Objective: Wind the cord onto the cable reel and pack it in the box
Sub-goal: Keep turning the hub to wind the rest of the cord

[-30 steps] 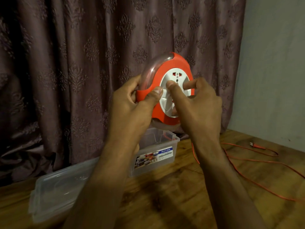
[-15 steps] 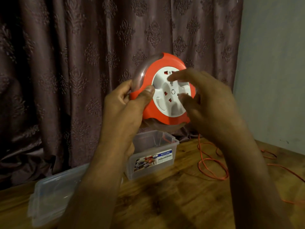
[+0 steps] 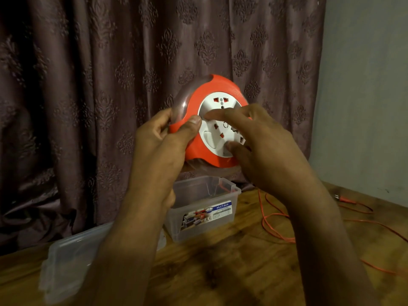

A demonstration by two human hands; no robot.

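the cable reel (image 3: 199, 149) is held up in the air in front of the curtain (image 3: 99, 85), above the box (image 3: 205, 208) and well clear of the desk (image 3: 220, 272). the left hand (image 3: 161, 140) grips its left edge, thumb pressed on the orange front and the other fingers wrapped behind the clear rim, where they are mostly hidden. the right hand (image 3: 260, 146) lies over the white socket face with its fingers bent, forefinger tip and thumb tip touching the white disc; it covers the right part of the face, so i cannot tell whether it pinches a knob or only presses on the disc. the cord (image 3: 273, 219) lies in loose orange loops on the desk to the right of the box, partly hidden behind the right forearm and cut off at the right edge; where it joins the reel cannot be seen. its plug (image 3: 344, 198) rests near the wall (image 3: 364, 107), small and dim. the clear lid (image 3: 66, 268) lies flat at the left, its near part hidden by the left forearm.
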